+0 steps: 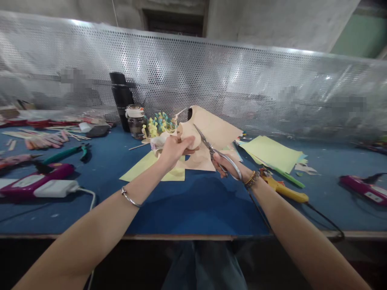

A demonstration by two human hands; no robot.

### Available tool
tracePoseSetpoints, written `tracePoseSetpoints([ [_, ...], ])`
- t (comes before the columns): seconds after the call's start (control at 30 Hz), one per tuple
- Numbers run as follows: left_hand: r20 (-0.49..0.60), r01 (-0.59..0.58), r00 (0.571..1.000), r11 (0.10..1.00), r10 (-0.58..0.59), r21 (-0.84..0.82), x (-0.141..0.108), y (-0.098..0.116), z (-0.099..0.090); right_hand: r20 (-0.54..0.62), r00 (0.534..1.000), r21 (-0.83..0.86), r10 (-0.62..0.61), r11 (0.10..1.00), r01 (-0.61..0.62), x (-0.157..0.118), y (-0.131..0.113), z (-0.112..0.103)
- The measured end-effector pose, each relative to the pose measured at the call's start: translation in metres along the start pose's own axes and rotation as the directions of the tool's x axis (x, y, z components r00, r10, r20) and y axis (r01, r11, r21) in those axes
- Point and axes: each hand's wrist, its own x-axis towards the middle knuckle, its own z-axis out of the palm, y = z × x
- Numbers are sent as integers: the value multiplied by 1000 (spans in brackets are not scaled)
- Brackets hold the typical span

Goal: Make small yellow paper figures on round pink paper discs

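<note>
My left hand (177, 150) pinches a sheet of peach-coloured paper (216, 127) that stands raised over the table, its left edge cut in curves. In my right hand (222, 164) is a pair of silver scissors (208, 146), fingers through the handle loops. Its blades point up and left and lie against the paper close to my left fingers. Whether the blades are closed on the paper, I cannot tell. Beneath my hands lies a yellow paper sheet (142, 171). Small yellow and blue paper-like flowers (159, 124) stand just behind my left hand.
Yellow sheets (272, 153), a green pen-like stick (290, 178) and a yellow-handled glue gun (287, 192) lie at right. To the left are a purple power strip (39, 181), pliers (65, 154) and bundled sticks (45, 139). A jar (136, 123) and black bottle (121, 100) stand behind.
</note>
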Motion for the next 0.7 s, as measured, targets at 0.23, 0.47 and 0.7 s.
tracePoseSetpoints([
  [0.23,-3,-1,1000,1000,1,17,0,2,-2,-5,1000,11,6,1000,-6,-1,0,-1],
  [0.47,-13,-8,1000,999,8,44,3,1,-4,7,1000,34,-16,999,15,0,5,-2],
  [0.7,-21,-7,1000,999,8,43,2,1,-3,9,1000,86,15,996,-15,0,7,-2],
])
